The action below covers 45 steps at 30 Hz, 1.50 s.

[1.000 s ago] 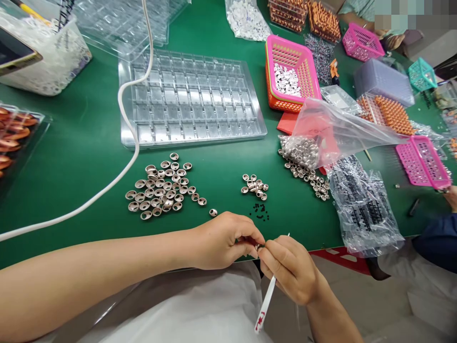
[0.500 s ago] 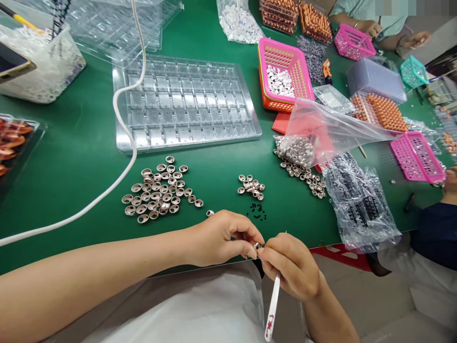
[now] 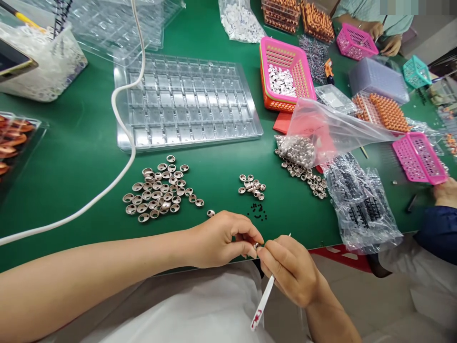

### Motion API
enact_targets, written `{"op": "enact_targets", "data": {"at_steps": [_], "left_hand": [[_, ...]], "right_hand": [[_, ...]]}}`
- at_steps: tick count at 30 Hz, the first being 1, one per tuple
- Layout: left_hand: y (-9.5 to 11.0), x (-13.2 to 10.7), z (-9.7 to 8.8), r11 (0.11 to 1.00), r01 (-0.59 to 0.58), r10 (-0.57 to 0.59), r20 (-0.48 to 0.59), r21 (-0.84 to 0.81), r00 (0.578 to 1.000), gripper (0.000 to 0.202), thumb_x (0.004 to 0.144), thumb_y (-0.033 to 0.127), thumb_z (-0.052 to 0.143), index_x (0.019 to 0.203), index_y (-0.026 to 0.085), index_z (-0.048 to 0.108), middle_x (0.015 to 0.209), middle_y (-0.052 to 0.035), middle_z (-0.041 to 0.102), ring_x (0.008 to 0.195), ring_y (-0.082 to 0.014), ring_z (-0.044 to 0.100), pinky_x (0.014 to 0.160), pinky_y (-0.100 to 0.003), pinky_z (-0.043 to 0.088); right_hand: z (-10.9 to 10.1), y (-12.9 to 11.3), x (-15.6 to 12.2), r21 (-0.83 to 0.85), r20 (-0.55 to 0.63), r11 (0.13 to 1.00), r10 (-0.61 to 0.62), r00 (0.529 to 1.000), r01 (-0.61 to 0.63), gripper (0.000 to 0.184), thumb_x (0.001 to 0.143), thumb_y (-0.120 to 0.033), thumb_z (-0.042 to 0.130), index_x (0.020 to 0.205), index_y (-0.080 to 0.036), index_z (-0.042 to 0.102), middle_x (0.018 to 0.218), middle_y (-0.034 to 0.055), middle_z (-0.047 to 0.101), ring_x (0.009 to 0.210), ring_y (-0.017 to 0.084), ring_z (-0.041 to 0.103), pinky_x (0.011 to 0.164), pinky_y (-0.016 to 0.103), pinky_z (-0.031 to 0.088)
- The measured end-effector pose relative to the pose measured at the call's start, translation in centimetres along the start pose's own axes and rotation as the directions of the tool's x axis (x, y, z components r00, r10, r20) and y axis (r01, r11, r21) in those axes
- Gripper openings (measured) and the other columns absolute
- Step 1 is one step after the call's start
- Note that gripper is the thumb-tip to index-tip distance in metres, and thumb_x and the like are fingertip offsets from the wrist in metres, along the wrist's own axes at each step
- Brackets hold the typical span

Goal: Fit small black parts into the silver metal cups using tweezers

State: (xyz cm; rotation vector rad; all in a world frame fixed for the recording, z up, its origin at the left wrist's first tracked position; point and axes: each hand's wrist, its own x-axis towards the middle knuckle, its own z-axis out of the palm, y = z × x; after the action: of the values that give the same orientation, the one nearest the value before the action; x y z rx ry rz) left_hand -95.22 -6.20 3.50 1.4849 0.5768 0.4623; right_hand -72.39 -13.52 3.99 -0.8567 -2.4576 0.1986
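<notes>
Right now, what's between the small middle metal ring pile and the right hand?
Head view: scattered tiny black pieces, nearer the small ring pile, then green tabletop up to the right hand.

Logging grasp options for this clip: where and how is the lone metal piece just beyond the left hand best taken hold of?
Probably pinch the lone metal piece across its rounded outer wall, coming from above and the far right. It is small; the larger pile lies to its left, and the left hand sits close on the near side, so the above-right approach looks freest.
</notes>
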Motion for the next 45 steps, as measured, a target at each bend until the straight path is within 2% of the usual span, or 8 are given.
{"op": "enact_targets", "data": {"at_steps": [6,15,21,24,29,34,38,45], "left_hand": [[0.0,-0.1,0.3,1.000,-0.013,0.013,-0.024,0.005,1.000,0.014,0.086,0.013,0.062,0.094,0.013,0.075,0.083,-0.0057,0.073,0.072,-0.0142,0.071,0.068,-0.020,0.056],[-0.2,0.0,0.2,1.000,0.013,-0.013,-0.035,0.018,0.999,0.013,0.086,0.013,0.064,0.093,0.016,0.074,0.083,-0.0040,0.074,0.074,-0.0138,0.071,0.069,-0.020,0.056],[0.0,0.4,-0.1,0.988,0.134,-0.135,-0.007,-0.080,0.991,0.010,0.084,0.016,0.068,0.091,0.015,0.075,0.084,-0.0040,0.073,0.074,-0.0137,0.069,0.068,-0.020,0.056],[-0.1,0.5,-0.1,0.944,0.195,-0.196,0.024,-0.265,0.980,0.011,0.082,0.022,0.072,0.090,0.014,0.074,0.080,-0.0023,0.072,0.071,-0.0125,0.067,0.067,-0.021,0.057],[-0.4,0.6,-0.1,0.777,0.268,-0.254,0.107,-0.570,0.961,0.022,0.075,0.026,0.083,0.089,0.013,0.073,0.074,0.0002,0.071,0.068,-0.0117,0.067,0.068,-0.023,0.058],[-0.5,0.7,-0.2,0.691,0.297,-0.275,0.141,-0.660,0.951,0.025,0.072,0.023,0.087,0.090,0.012,0.074,0.074,0.0011,0.072,0.068,-0.0110,0.069,0.069,-0.023,0.057],[-0.5,0.7,-0.3,0.694,0.294,-0.267,0.144,-0.657,0.953,0.022,0.074,0.020,0.086,0.090,0.013,0.074,0.076,0.0020,0.072,0.069,-0.0098,0.069,0.068,-0.021,0.056],[-0.5,0.5,-0.1,0.810,0.272,-0.249,0.115,-0.520,0.962,0.019,0.077,0.019,0.080,0.094,0.013,0.074,0.075,-0.0004,0.072,0.071,-0.0113,0.067,0.068,-0.022,0.054]], "right_hand": [[0.5,0.1,-0.1,0.041,-0.009,0.999,0.004,1.000,-0.004,0.033,0.087,-0.005,0.057,0.119,-0.005,0.062,0.097,0.0133,0.065,0.071,0.017,0.051,0.055,0.033,0.040],[1.1,0.5,-0.5,0.010,0.028,1.000,0.026,0.999,-0.026,0.026,0.089,-0.009,0.057,0.114,-0.012,0.064,0.090,0.0088,0.062,0.068,0.015,0.049,0.055,0.031,0.041],[0.6,0.5,0.7,0.117,0.056,0.988,0.096,0.994,-0.102,0.022,0.093,-0.004,0.050,0.110,-0.012,0.062,0.081,0.0050,0.061,0.066,0.014,0.050,0.058,0.029,0.043],[0.9,0.4,0.6,0.152,-0.018,0.979,0.142,0.990,-0.138,0.022,0.092,-0.003,0.052,0.108,-0.014,0.062,0.084,0.0054,0.063,0.069,0.013,0.054,0.061,0.028,0.047],[1.6,-0.1,0.6,0.212,-0.206,0.956,0.247,0.947,-0.204,0.029,0.088,-0.003,0.061,0.112,-0.018,0.063,0.083,0.0036,0.067,0.070,0.013,0.062,0.060,0.025,0.054],[1.6,-0.8,1.2,0.229,-0.321,0.942,0.312,0.894,-0.246,0.030,0.085,-0.001,0.066,0.111,-0.017,0.064,0.083,0.0042,0.069,0.070,0.013,0.065,0.060,0.025,0.057],[1.4,-0.8,0.9,0.218,-0.333,0.942,0.316,0.888,-0.254,0.032,0.084,0.001,0.067,0.111,-0.016,0.065,0.086,0.0052,0.069,0.073,0.014,0.066,0.062,0.026,0.058],[0.9,-0.5,0.1,0.203,-0.177,0.964,0.209,0.962,-0.172,0.035,0.087,-0.001,0.063,0.119,-0.015,0.064,0.092,0.0066,0.069,0.074,0.014,0.063,0.063,0.028,0.053]]}}
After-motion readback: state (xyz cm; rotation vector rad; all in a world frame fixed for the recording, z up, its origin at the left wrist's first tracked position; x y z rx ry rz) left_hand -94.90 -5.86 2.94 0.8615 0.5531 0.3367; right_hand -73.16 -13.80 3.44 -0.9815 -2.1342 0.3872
